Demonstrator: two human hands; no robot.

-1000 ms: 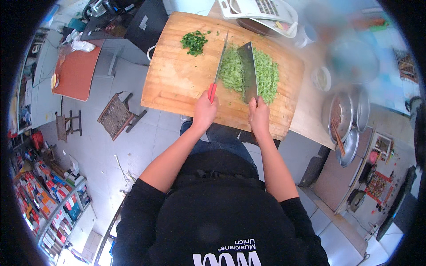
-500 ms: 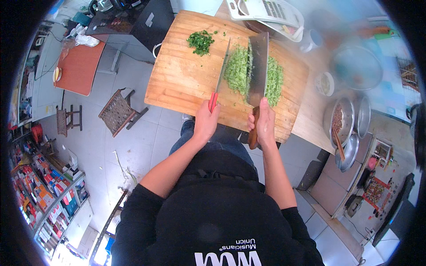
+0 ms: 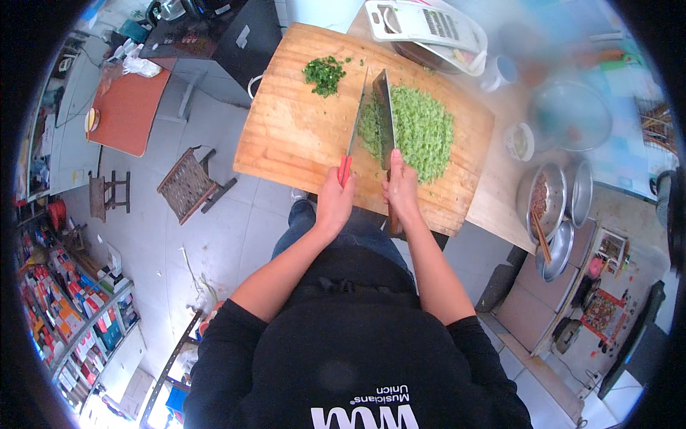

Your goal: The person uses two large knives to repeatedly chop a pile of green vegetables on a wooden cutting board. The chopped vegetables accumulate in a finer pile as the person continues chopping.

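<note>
My left hand is closed round the red handle of a narrow knife, its thin blade pointing away from me over the cutting board. Closed on the wooden handle of a cleaver, my right hand has its thumb along the top. Finely chopped pale green vegetable is heaped mainly to the right of the cleaver. A smaller strip of it shows between the two blades. Farther left on the board sits a small pile of chopped dark green leaves.
Beyond the board stands a white grater over a container. To the right are a steel bowl of brownish food with chopsticks, more metal bowls and a small white cup. A woven stool stands on the floor at left.
My right hand and the cleaver have shifted left, closer to the knife. The blade now stands at the left part of the green heap instead of through its middle. My left hand has barely moved.
</note>
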